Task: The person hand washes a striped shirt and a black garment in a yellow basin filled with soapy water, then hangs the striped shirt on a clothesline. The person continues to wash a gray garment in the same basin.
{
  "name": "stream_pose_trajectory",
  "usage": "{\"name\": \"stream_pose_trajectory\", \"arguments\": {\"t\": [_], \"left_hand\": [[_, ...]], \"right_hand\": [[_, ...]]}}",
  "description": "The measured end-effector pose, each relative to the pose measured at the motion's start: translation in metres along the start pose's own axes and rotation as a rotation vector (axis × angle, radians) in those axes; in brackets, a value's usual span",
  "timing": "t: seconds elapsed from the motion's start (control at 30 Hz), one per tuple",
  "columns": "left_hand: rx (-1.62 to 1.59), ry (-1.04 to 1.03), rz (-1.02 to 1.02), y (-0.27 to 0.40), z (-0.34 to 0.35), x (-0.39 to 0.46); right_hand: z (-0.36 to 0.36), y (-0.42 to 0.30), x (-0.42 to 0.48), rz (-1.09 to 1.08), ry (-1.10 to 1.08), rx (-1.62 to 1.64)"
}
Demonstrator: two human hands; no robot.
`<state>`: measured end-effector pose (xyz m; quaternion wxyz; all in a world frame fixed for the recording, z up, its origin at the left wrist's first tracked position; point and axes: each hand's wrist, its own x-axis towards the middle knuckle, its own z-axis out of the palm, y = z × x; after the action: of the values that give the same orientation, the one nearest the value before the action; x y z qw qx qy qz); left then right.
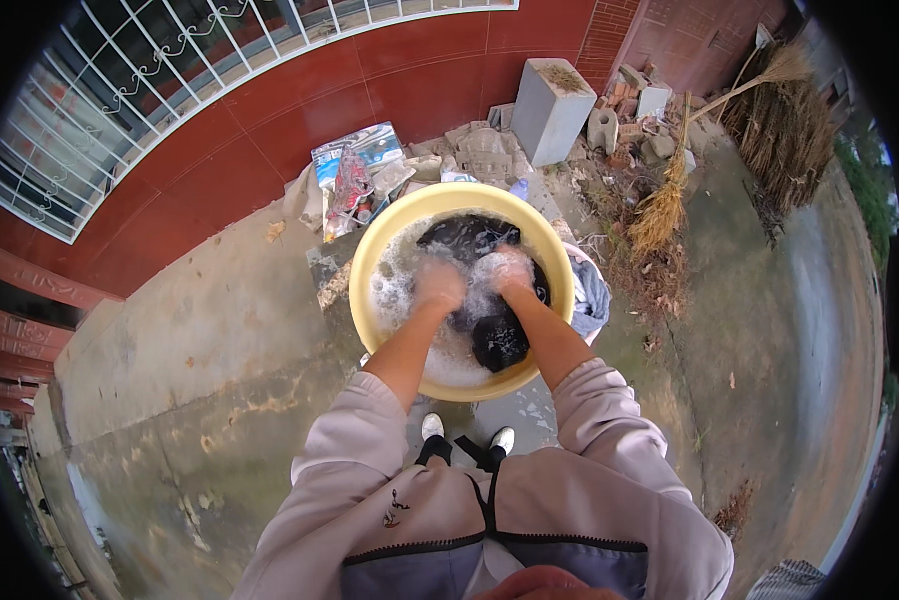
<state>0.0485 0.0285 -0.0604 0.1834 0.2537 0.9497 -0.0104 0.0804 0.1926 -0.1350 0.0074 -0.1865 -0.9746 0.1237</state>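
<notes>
A yellow plastic basin (362, 315) holds cloudy, sudsy water and a dark garment (500, 342), partly under the surface. Inside the basin, left of the middle, my left hand (440, 283) is blurred by motion against the wet cloth and foam; its fingers cannot be made out. My right hand (511, 268) is curled on the dark cloth to the right, with white suds over its fingers. Foam (483, 281) lies between the two hands. Both forearms reach over the near rim, sleeves pushed up to the elbows.
A pink-rimmed tub with grey-blue cloth (589, 296) stands against the basin's right side. Beyond lie rubble (483, 146), a plastic package (370, 150), a pale block (550, 112) and straw brooms (663, 199). A red wall (419, 67) with a barred window (156, 82) rises behind.
</notes>
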Motion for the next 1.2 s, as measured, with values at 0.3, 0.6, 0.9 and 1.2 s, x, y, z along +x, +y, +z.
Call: {"name": "stream_pose_trajectory", "arguments": {"t": [0.3,0.6,0.9,1.2], "left_hand": [[-1.366,0.108,-0.078,-0.059,-0.113,-0.036],[-1.103,0.215,0.082,-0.005,-0.130,-0.065],[-0.678,0.309,-0.153,-0.092,-0.050,-0.076],[-2.169,0.154,-0.332,-0.099,-0.007,-0.034]], "right_hand": [[-0.181,0.032,-0.080,-0.070,0.110,0.853],[-0.168,-0.040,-0.089,0.088,0.002,0.313],[-0.272,-0.035,-0.089,0.013,0.402,0.633],[-0.221,0.019,-0.100,0.177,-0.264,1.151]]}}
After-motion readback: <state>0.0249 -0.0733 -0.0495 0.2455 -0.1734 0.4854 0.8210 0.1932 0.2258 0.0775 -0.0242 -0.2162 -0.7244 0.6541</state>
